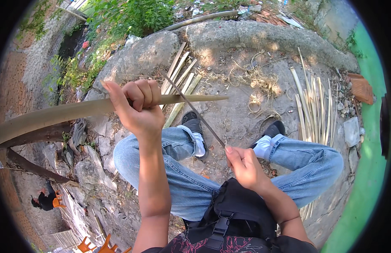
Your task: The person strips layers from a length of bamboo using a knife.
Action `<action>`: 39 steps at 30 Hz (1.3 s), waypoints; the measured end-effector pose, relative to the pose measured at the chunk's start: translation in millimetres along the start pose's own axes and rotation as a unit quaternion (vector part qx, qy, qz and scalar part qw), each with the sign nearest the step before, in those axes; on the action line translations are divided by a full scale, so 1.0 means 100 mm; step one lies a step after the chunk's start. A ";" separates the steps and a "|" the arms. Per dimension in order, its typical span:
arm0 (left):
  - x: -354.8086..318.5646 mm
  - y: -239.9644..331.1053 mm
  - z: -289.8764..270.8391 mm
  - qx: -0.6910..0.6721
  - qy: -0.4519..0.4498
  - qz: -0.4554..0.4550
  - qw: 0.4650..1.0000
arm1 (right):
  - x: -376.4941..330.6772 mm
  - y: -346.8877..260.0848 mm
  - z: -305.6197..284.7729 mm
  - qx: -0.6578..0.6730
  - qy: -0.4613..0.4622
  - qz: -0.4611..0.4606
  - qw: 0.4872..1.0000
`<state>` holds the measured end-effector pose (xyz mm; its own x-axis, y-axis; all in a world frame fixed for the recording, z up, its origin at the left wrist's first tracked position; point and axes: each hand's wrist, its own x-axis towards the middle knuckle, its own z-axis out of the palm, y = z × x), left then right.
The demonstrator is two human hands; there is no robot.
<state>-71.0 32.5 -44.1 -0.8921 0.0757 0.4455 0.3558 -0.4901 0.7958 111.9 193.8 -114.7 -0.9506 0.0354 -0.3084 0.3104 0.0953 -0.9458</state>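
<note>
My left hand [140, 101] is closed in a fist around a long, curved tan stalk [64, 110]. The stalk enters from the left edge and tapers to a point right of the fist. Between my knees, my right hand [245, 165] is closed on the near end of a long, thin dark blade [202, 119], which looks seen edge-on; its handle is hidden in the fingers. Slanting up to the left, the blade crosses the stalk close to my left fist. Whether the two touch, I cannot tell.
Split pale strips [315, 109] lie at the right, and more strips [178, 86] lie beyond my left foot. Tangled fibres [263, 82] litter the ground. A stone curb [263, 33] bounds the far side, a green wall [368, 139] the right. Far left, a person [45, 200] is by an orange chair.
</note>
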 end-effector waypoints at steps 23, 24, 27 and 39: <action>0.03 0.02 -0.02 -0.004 0.069 -0.006 0.998 | 0.06 -0.01 0.02 -0.015 -0.004 -0.020 1.000; 0.03 0.02 -0.02 -0.004 0.065 -0.003 0.998 | 0.07 0.04 0.02 -0.014 -0.001 -0.024 1.000; 0.03 0.02 -0.03 0.011 0.092 -0.004 0.996 | 0.13 0.11 0.03 -0.026 0.025 0.010 0.999; 0.10 -0.01 0.01 -0.039 0.018 0.013 0.999 | 0.08 -0.03 0.00 -0.009 0.014 -0.019 1.000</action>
<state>-79.9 34.5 -39.6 -0.8929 0.0325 0.4490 0.3567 -0.5575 0.7496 103.5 194.2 -114.2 -0.9614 0.0593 -0.2686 0.2738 0.1141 -0.9550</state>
